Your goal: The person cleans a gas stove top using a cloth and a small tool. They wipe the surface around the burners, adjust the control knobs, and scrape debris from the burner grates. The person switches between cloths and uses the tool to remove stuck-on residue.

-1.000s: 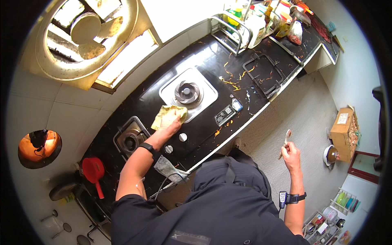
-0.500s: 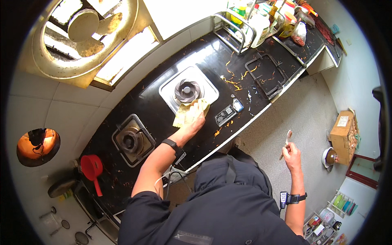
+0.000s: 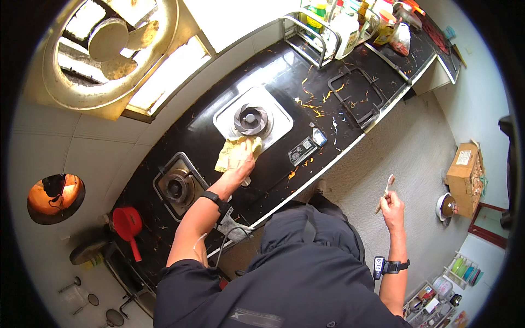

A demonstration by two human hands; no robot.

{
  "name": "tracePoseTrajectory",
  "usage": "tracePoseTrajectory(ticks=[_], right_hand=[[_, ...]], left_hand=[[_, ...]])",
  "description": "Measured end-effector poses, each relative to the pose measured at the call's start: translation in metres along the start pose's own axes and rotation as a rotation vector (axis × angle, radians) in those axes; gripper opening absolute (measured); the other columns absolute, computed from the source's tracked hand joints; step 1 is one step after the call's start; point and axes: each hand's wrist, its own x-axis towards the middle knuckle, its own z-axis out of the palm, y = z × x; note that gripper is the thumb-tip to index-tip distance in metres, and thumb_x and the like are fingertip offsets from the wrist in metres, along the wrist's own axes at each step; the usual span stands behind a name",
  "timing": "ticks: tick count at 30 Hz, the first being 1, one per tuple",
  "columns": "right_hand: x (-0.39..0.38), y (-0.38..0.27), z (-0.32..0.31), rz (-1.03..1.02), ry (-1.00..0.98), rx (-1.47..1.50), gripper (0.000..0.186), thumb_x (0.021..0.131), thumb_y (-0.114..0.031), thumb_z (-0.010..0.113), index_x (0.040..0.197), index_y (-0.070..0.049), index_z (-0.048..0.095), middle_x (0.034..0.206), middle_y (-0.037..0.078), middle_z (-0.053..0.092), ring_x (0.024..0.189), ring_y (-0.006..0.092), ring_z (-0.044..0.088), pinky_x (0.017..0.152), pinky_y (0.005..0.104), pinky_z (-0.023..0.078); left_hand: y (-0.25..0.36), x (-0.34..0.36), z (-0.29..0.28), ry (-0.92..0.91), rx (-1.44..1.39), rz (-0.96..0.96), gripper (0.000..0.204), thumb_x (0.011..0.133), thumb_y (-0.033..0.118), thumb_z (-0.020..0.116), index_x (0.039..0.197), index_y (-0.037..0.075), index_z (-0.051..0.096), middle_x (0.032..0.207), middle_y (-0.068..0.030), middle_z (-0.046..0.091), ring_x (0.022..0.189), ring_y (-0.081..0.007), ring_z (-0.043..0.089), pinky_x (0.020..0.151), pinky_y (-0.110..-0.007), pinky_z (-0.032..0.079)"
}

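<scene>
While the left hand [image 3: 241, 162] grips a yellow cloth [image 3: 223, 157] on the worktop [image 3: 268, 191] at the near edge of the burner tray [image 3: 279, 122], and the right hand [image 3: 392, 211] holds a slim tool [image 3: 390, 182] well apart, flat, even pressure should wipe best.

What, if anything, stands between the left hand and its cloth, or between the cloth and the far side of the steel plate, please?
Nothing visible separates the left hand from the cloth; the hand is on it. The burner stands mid-plate, between the cloth and the far side of the plate.
</scene>
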Motion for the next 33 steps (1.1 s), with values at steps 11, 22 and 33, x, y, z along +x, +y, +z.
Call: tracePoseTrajectory(ticks=[11, 22, 33], right_hand=[[-0.007, 0.014, 0.019, -0.049, -0.068, -0.061, 0.011, 0.085, -0.009, 0.065, 0.091, 0.0, 0.061, 0.065, 0.007, 0.061, 0.056, 0.0139, 0.059, 0.056, 0.0314, 0.049], [0.008, -0.006, -0.001, -0.115, -0.031, -0.124, 0.01, 0.087, -0.008, 0.066, 0.09, -0.001, 0.06, 0.064, 0.006, 0.06, 0.055, 0.013, 0.057, 0.054, 0.0313, 0.047], [-0.002, 0.0, 0.009, -0.09, -0.04, -0.124, 0.01, 0.087, -0.009, 0.064, 0.089, -0.001, 0.059, 0.064, 0.007, 0.06, 0.055, 0.0138, 0.056, 0.054, 0.0318, 0.047]], left_hand=[[0.026, 0.011, 0.024, 0.18, -0.075, 0.004, 0.036, 0.086, 0.008, 0.053, 0.121, 0.001, 0.053, 0.093, -0.0154, 0.059, 0.081, -0.0346, 0.064, 0.068, -0.043, 0.053], [-0.072, 0.014, -0.023, 0.053, 0.089, 0.132, 0.037, 0.09, 0.022, 0.056, 0.128, 0.02, 0.061, 0.104, -0.0134, 0.062, 0.09, -0.0338, 0.065, 0.074, -0.044, 0.054], [-0.012, 0.001, 0.012, 0.227, -0.082, 0.14, 0.034, 0.083, 0.01, 0.057, 0.115, 0.014, 0.065, 0.089, -0.0086, 0.059, 0.078, -0.0297, 0.062, 0.066, -0.044, 0.049]])
